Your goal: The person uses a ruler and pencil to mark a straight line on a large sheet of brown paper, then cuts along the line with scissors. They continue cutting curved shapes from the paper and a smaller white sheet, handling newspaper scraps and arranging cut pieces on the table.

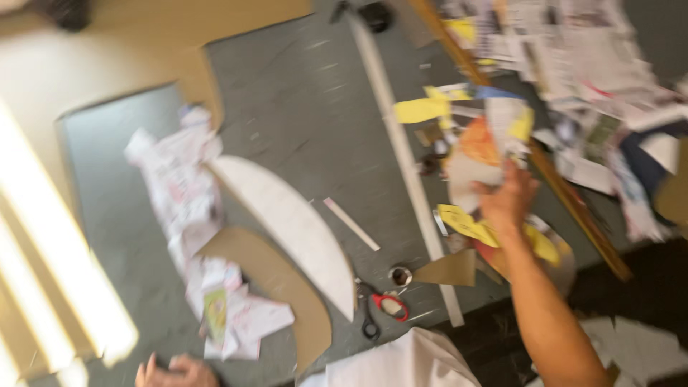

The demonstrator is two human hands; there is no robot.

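Note:
My right hand [507, 197] reaches up over a heap of coloured paper scraps and grips a crumpled white and orange paper piece [494, 136]. Yellow paper pieces [466, 223] lie just below that hand. My left hand [175, 373] rests at the bottom edge on the grey work surface [308, 115], fingers spread, holding nothing. Next to it lies a strip of crumpled printed paper [193, 229]. A white curved cut-out [294, 226] and a brown cardboard curved piece [283, 287] lie between my hands. The picture is blurred.
Scissors with red and black handles [380, 308] lie near the front, beside a small roll of tape [400, 275]. A long white strip [401, 158] and a wooden stick [530, 150] cross the surface. Newspapers [573, 50] are piled at the top right. Brown cardboard [143, 43] lies at the top left.

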